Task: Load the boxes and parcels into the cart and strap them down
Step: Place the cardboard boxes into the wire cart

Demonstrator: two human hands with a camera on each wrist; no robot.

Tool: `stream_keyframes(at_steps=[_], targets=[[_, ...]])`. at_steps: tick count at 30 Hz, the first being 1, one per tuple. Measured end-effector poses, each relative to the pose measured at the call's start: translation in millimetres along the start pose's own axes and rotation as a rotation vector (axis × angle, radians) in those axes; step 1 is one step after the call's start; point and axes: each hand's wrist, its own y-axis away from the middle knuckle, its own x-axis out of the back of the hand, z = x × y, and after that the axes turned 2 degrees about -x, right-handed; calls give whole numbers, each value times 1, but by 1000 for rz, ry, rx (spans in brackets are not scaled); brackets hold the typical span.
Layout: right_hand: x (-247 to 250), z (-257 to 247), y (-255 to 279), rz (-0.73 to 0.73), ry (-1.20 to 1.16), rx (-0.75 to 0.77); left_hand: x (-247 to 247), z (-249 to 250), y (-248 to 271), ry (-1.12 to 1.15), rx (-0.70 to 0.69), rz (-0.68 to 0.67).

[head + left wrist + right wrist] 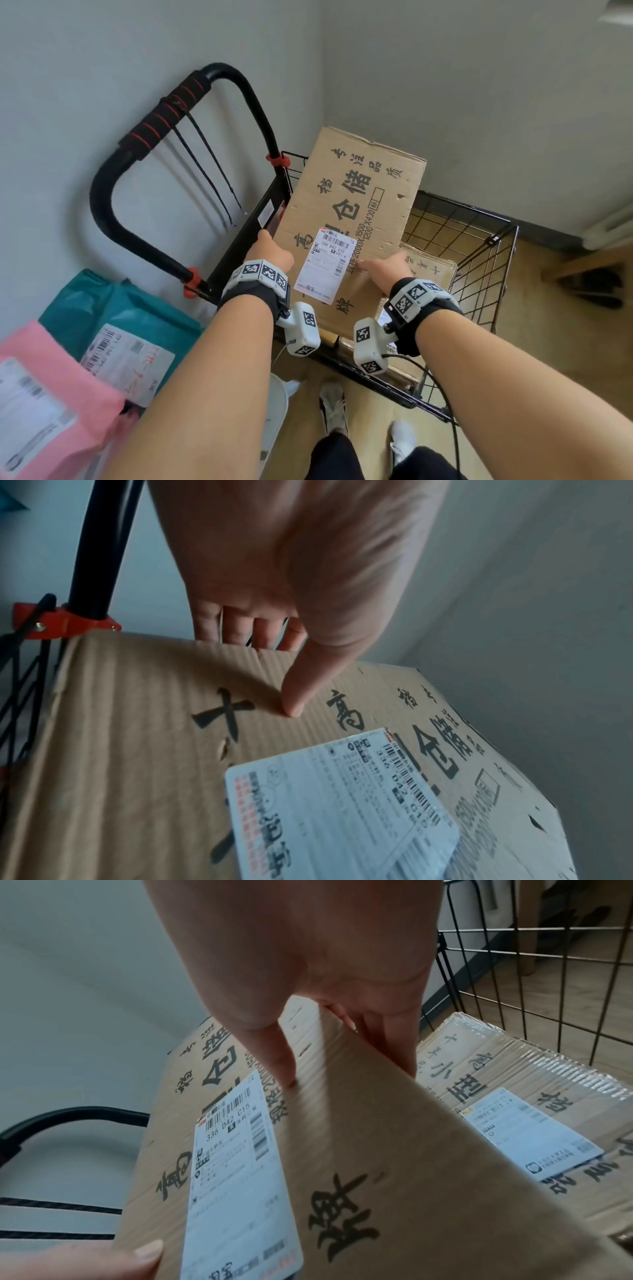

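A large cardboard box with black printed characters and a white shipping label hangs tilted over the black wire cart. My left hand grips its left edge, thumb on top and fingers curled over the side. At the right edge my right hand holds it the same way, thumb on top, fingers underneath. A smaller labelled box lies in the cart beneath. The cart's padded handle carries dangling black straps.
A teal parcel and a pink parcel with labels lie on the floor at the lower left. Walls close in behind the cart on two sides. My feet stand at the cart's near rim. A wooden furniture leg is at right.
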Motion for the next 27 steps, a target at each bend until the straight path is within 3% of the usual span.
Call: stream_keyframes(at_steps=[13,27], targets=[[-36,27,-59,-44,120,-124,-42,-21,-52,-204,143,-107],[-73,45,-131,-47,248,-247,-85,-16,-119,-499,76,-309]])
